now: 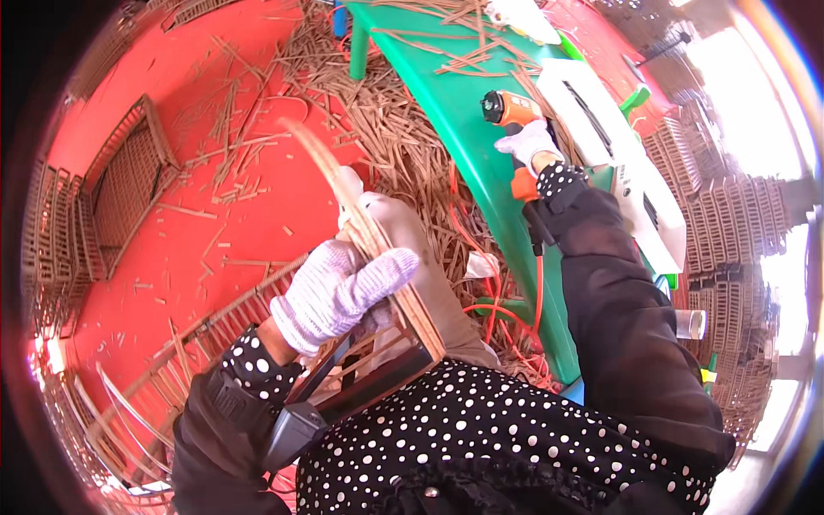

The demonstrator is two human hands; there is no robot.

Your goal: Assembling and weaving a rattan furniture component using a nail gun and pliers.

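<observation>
My left hand (330, 292), in a pale knitted glove, is closed around a bundle of thin wooden strips (367, 225) held upright at a slant over my lap. The strips' lower end comes down beside a dark frame piece (369, 382) near my waist. Over the green table, my right hand (530, 144), also gloved, grips an orange-and-black air nail gun (518, 108). An orange hose (539, 292) hangs below its handle. The glove hides part of the tool's body.
A long white slotted box (579, 107) lies along the right of the green table (429, 77). Loose wooden strips (403, 129) pile on the red floor (215, 172) at the table's left. Slatted wooden crates (129, 184) stand at left, and stacked ones (730, 223) at right.
</observation>
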